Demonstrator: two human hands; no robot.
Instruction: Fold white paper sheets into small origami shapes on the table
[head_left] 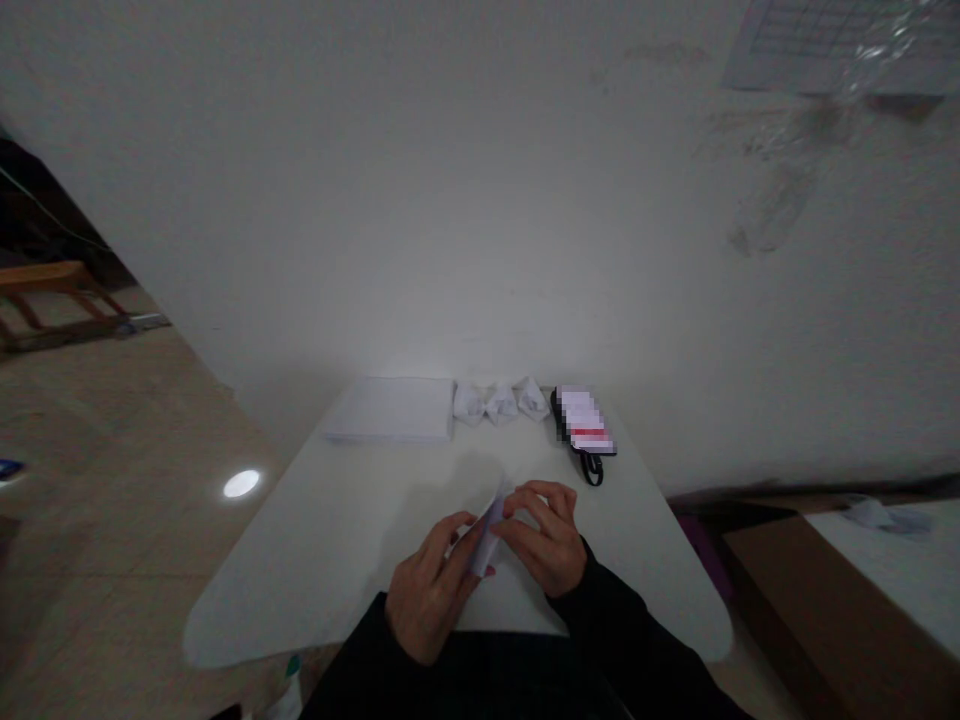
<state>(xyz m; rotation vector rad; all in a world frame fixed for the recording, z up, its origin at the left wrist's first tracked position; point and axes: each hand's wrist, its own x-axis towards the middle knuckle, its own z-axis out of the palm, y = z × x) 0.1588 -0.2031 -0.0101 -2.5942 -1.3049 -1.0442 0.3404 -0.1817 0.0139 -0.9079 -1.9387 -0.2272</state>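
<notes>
A small folded piece of white paper (489, 532) is held above the near part of the white table (337, 560). My left hand (435, 580) grips its left side, thumb and fingers closed on it. From the right, my right hand (546, 535) pinches the paper's upper edge between thumb and fingers. Beyond my hands, three folded white paper pieces (502, 403) stand in a row near the wall. To their left lies a stack of white paper (391, 408).
A phone (586, 420) with a lit screen and a black strap (592, 468) lies at the table's back right. The wall (480, 230) rises behind the table. A cardboard box (840, 600) is on the right, a wooden stool (52, 285) far left.
</notes>
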